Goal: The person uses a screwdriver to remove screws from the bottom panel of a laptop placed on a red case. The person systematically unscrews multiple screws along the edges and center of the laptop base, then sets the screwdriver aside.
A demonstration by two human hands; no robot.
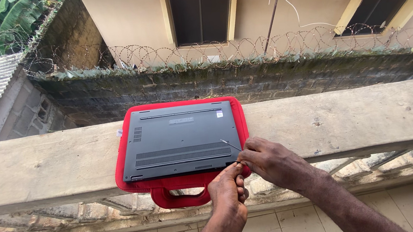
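Both hands meet at the upturned laptop's (181, 139) near right corner, right hand (271, 162) pinching a thin screwdriver (230, 145) angled up-left, left hand (229, 192) pinched at its base.

From my remote view, the slim tool (230, 145) is too thin for me to identify its tip or its type. Its lower end is hidden between the fingers (249, 156) of the right hand (271, 162) and the left hand (228, 192). I cannot tell what the left hand pinches; the item is too small. The laptop (181, 139) conceals most of the red sleeve (173, 187). Its near right corner is covered by the hands. Both forearms are cut off by the bottom edge. The label on the laptop is too small to read.
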